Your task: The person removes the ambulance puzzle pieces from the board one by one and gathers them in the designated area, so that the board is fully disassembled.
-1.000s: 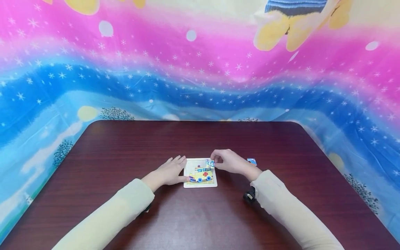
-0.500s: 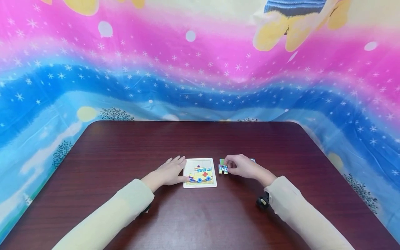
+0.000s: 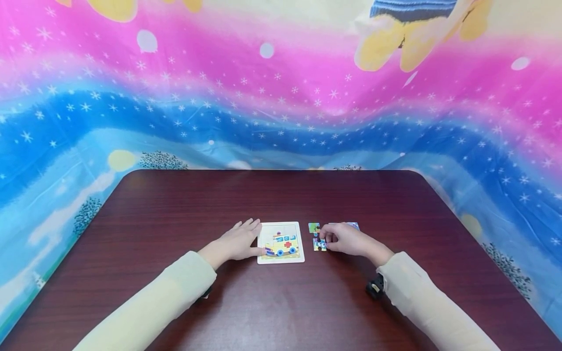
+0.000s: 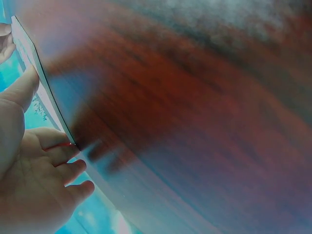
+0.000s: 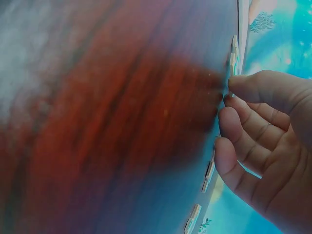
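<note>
A white puzzle tray (image 3: 302, 243) lies on the table with a yellow ambulance picture in its lower part; its upper part is bare. My left hand (image 3: 234, 240) rests at the tray's left side, fingers extended, thumb over the rim. In the left wrist view the left hand (image 4: 36, 170) meets the tray edge (image 4: 53, 107). To the tray's right, my right hand (image 3: 347, 239) pinches a jigsaw piece (image 3: 319, 245) with eye shapes, at table level. The right wrist view shows the thumb (image 5: 265, 87) against that piece's edge (image 5: 232, 66).
A green jigsaw piece (image 3: 313, 227) lies just behind the held one. More pieces, such as a blue one (image 3: 353, 225), lie behind the right hand and are partly hidden by it. A patterned curtain (image 3: 281, 107) hangs beyond the brown table (image 3: 246, 195).
My right hand has carried the eye-patterned jigsaw piece from the tray's upper right corner rightward and down to the table, then slightly nearer. The left hand has stayed on the tray.
</note>
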Available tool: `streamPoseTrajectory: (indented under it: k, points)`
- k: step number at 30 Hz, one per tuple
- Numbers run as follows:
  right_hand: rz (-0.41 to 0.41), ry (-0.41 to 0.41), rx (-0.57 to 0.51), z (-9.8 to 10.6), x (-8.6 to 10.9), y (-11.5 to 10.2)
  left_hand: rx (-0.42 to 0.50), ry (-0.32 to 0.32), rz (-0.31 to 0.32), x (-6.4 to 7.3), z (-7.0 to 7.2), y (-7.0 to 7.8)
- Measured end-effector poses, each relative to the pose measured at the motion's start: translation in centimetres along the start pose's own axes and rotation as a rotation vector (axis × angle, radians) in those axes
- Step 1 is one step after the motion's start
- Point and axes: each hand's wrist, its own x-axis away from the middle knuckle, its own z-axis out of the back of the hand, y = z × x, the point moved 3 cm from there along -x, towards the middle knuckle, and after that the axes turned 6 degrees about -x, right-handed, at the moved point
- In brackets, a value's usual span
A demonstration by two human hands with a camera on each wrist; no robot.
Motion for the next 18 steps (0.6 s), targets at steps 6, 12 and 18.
streamPoseTrajectory:
  k: [6, 12, 18]
  points:
    - [-0.001, -0.007, 0.018, -0.1, -0.12, -0.07, 0.001, -0.003, 0.002, 0.05, 0.06, 0.06]
    - [0.036, -0.007, 0.035, -0.17, -0.28, -0.01, 0.006, -0.002, 0.004, 0.12, 0.09, 0.06]
    - [0.015, -0.013, 0.037, -0.26, -0.32, -0.02, 0.01, -0.001, 0.007, 0.18, 0.14, 0.05]
